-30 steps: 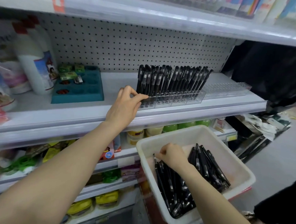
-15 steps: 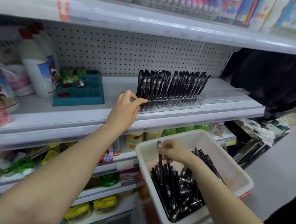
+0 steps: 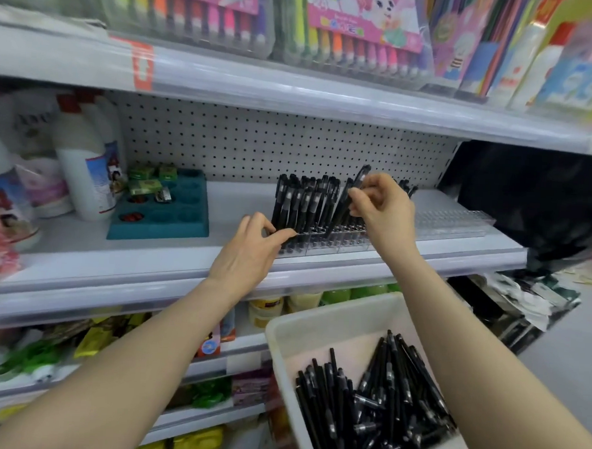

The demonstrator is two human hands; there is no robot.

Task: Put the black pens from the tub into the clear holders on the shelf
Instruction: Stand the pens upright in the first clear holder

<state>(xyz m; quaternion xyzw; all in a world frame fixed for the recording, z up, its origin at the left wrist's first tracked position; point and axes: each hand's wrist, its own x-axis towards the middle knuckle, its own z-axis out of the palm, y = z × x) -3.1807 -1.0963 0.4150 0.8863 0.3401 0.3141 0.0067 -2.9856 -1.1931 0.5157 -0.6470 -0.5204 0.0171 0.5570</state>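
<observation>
Head view: my right hand (image 3: 382, 211) fingers pinch a slim black plastic pen (image 3: 345, 204), tilted into the clear plastic holder (image 3: 324, 243); left hand (image 3: 248, 252) fingers pinch that holder's near-left corner.

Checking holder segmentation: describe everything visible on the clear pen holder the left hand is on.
The clear holder is a low, transparent plastic rack of small slots, lying along the shelf near its front edge. Black pens stand tilted in its slots. The left hand pinches its left end; the right hand holds one slanted pen over its middle. A similar clear holder with no pens visible in it lies to its right; whether they touch is unclear.
</observation>
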